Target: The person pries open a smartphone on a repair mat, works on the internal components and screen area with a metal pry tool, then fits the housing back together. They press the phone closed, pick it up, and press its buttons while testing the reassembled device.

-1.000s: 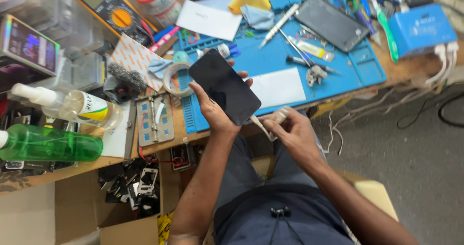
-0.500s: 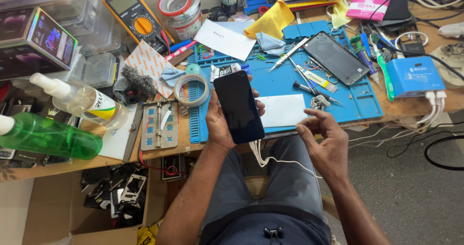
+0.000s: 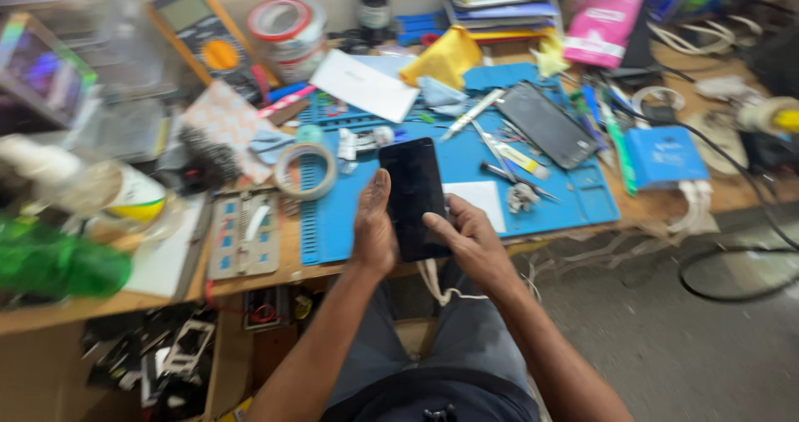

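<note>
Head view: looks down on a crowded workbench and the person's lap.
Phone (image 3: 414,191): dark slab, screen black, upright near the middle of the frame, over the front edge of the blue mat (image 3: 574,206).
Left hand (image 3: 374,230): wrapped round the phone's left edge and lower part, thumb lying up along that side.
Right hand (image 3: 470,243): at the phone's lower right corner, fingers closed against it; both hands are together on the phone.
Cable (image 3: 441,285): white, hangs in a loop just below the hands, between the knees; whether it is plugged into the phone cannot be told.
Tape roll (image 3: 306,171): flat on the bench just left of the mat.
Second phone (image 3: 545,122): dark, lies tilted on the mat, upper right of the held phone.
Tweezers (image 3: 498,151): on the mat, between the two phones.
White card (image 3: 481,201): on the mat, just right of the held phone.
Blue box (image 3: 666,157): right of the mat, near the bench edge.
Multimeter (image 3: 204,35): upper left of the frame, yellow dial.
Green bottle (image 3: 58,264): lying at the left edge, blurred.
Yellow cloth (image 3: 445,56): top centre, behind the mat.
Pink packet (image 3: 601,24): upper right.
</note>
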Action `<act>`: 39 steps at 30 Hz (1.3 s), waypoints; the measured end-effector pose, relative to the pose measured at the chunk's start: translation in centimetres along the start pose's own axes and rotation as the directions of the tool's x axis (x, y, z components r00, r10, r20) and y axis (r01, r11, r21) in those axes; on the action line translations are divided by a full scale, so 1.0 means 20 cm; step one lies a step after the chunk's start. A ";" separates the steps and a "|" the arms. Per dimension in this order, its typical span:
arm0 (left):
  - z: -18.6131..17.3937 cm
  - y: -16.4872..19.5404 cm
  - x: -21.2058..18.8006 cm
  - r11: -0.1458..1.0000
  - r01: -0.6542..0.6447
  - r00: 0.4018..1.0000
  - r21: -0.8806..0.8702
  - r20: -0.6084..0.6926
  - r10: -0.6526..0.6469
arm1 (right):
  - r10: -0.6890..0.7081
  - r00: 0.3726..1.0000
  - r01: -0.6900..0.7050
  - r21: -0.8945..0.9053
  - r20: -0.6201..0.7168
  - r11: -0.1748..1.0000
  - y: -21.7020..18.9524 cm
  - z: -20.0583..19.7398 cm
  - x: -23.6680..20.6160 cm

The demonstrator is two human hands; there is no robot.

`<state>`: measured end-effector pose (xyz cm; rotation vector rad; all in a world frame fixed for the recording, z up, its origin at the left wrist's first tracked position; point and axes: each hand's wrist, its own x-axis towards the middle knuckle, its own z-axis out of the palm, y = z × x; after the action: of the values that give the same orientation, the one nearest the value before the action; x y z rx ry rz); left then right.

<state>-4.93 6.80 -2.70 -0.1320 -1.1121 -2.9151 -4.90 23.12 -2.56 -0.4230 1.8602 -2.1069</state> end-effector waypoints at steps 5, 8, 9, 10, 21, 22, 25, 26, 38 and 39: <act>-0.01 0.04 -0.02 0.905 -0.142 0.989 0.401 0.010 0.150 | -0.016 0.999 0.013 -0.064 -0.046 0.998 0.01 -0.03 -0.07; 0.00 0.05 -0.07 0.885 -0.086 0.993 0.459 -0.034 0.114 | -0.020 0.996 0.004 -0.179 -0.084 0.984 0.02 -0.02 -0.15; 0.01 0.05 -0.09 0.873 -0.097 0.992 0.478 -0.022 0.122 | -0.021 0.995 -0.002 -0.226 -0.098 0.974 0.02 -0.01 -0.18; 0.02 0.04 -0.12 0.862 -0.102 0.992 0.496 -0.013 0.125 | 0.009 0.993 -0.040 -0.263 -0.120 0.964 0.03 -0.01 -0.22; 0.16 -0.05 -0.23 0.850 -0.072 0.997 0.522 0.072 0.040 | 0.026 0.988 -0.014 0.080 -0.149 0.997 0.19 -0.12 -0.44; 0.17 -0.04 -0.23 0.827 -0.091 0.995 0.555 0.087 0.051 | 0.022 0.990 -0.012 0.075 -0.136 0.997 0.19 -0.13 -0.45; 0.20 -0.03 -0.25 0.780 -0.135 0.989 0.611 0.126 0.072 | 0.002 0.993 0.004 0.057 -0.116 0.998 0.19 -0.14 -0.47; 0.20 -0.03 -0.26 0.769 -0.144 0.988 0.623 0.133 0.077 | 0.000 0.994 0.006 0.054 -0.113 0.999 0.19 -0.14 -0.48; 0.16 -0.04 -0.36 0.748 -0.132 0.991 0.650 0.073 0.112 | -0.007 0.996 0.007 0.002 -0.084 1.000 0.18 -0.10 -0.53; 0.17 -0.04 -0.37 0.767 -0.145 0.989 0.625 0.084 0.119 | -0.016 0.997 0.016 0.005 -0.075 1.000 0.18 -0.10 -0.54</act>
<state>2.65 9.56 -1.43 -0.2389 -1.9225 -2.2619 4.32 28.95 -6.61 -0.3634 1.8981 -2.1661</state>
